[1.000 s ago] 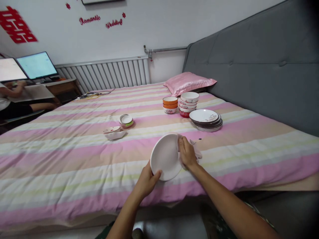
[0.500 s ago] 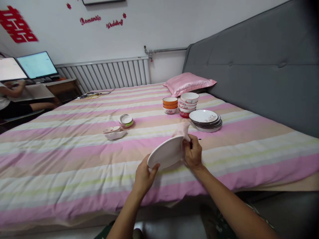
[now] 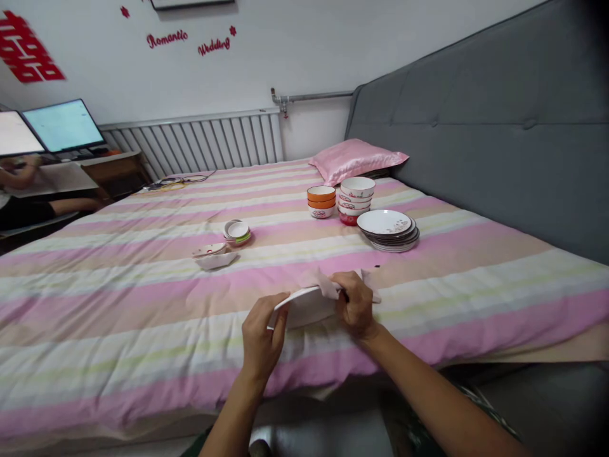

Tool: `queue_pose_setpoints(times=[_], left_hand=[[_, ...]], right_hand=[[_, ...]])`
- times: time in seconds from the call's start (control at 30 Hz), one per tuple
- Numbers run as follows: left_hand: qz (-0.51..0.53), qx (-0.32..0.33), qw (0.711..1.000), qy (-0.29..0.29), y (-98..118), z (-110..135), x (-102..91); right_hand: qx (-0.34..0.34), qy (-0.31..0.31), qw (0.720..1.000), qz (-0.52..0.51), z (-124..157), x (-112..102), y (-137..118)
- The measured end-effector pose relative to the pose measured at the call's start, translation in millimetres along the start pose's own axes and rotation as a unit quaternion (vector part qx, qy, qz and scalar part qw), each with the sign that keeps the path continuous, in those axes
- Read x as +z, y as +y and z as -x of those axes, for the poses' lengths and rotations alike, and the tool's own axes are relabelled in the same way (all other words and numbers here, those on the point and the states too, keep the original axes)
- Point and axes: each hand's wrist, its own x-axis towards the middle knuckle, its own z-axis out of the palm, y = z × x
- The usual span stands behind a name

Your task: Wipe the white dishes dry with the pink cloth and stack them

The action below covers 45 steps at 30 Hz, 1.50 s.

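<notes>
A white plate (image 3: pixel 309 309) is held tilted above the near part of the bed, its face seen at a steep angle. My left hand (image 3: pixel 263 330) grips its left edge, thumb toward me and fingers behind. At the right edge, my right hand (image 3: pixel 356 304) is closed round a pale pink cloth (image 3: pixel 323 283), which is folded over the plate's rim. Part of the cloth hangs out past the right hand. The plate's far side is hidden.
On the striped bed (image 3: pixel 157 317) stand a stack of plates (image 3: pixel 387 223), stacked white bowls (image 3: pixel 356 190), orange bowls (image 3: pixel 321 197), small dishes (image 3: pixel 236 230) and a white dish (image 3: pixel 216 260). A pink pillow (image 3: pixel 356 158) lies by the grey headboard (image 3: pixel 476 127). A person (image 3: pixel 28 190) sits at the left.
The plate has tipped so that less of its face shows. The right hand and cloth have shifted left and down along the rim; the left hand has moved slightly left.
</notes>
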Motion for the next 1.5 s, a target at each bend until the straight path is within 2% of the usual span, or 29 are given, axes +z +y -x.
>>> queue_pose_setpoints(times=[0.27, 0.57, 0.73, 0.97, 1.17, 1.33, 1.5], left_hand=[[-0.009, -0.048, 0.999, 0.002, -8.2, -2.6, -2.8], [-0.011, -0.128, 0.992, 0.001, -22.1, 1.0, -16.9], [-0.003, -0.168, 0.986, -0.02, -30.6, 0.4, -26.0], [0.005, -0.213, 0.974, -0.074, -37.0, -3.9, -39.8], [0.024, -0.29, 0.947, -0.134, -47.7, -5.1, -50.5], [0.034, -0.305, 0.936, -0.17, -63.9, 0.0, -56.2], [0.052, -0.317, 0.93, -0.181, -64.4, 1.3, -60.2]], right_hand=[[0.127, -0.02, 0.992, 0.001, 7.3, 7.4, 5.2], [0.233, -0.077, 0.969, 0.019, 10.0, 14.6, 0.5], [0.276, -0.108, 0.955, 0.032, 10.1, 17.3, -5.8], [0.288, -0.145, 0.945, 0.055, 13.9, 21.4, -7.2], [0.279, -0.184, 0.94, 0.062, 16.8, 24.6, -8.6], [0.268, -0.212, 0.938, 0.057, 18.8, 27.6, -11.0], [0.26, -0.233, 0.934, 0.072, 20.7, 28.2, -12.2]])
